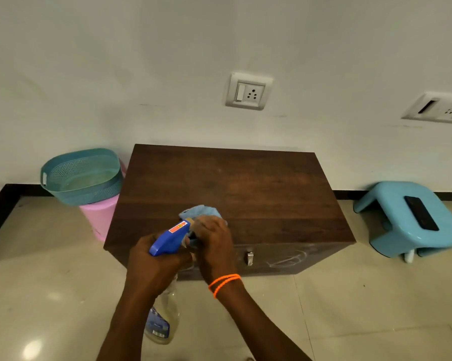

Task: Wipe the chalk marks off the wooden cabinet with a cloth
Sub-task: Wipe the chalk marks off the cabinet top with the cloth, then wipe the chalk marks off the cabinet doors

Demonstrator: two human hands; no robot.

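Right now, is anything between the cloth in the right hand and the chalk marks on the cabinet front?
Nothing visible blocks it. The right hand holds the blue cloth above the cabinet top; the chalk marks lie exposed on the front, right of the metal latch.

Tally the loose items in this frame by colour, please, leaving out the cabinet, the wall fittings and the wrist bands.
Blue or teal: 4, namely the spray bottle, the cloth, the basket and the stool.
Pink: 1, the bucket.
Black: 1, the flat object on the stool.
Total: 6
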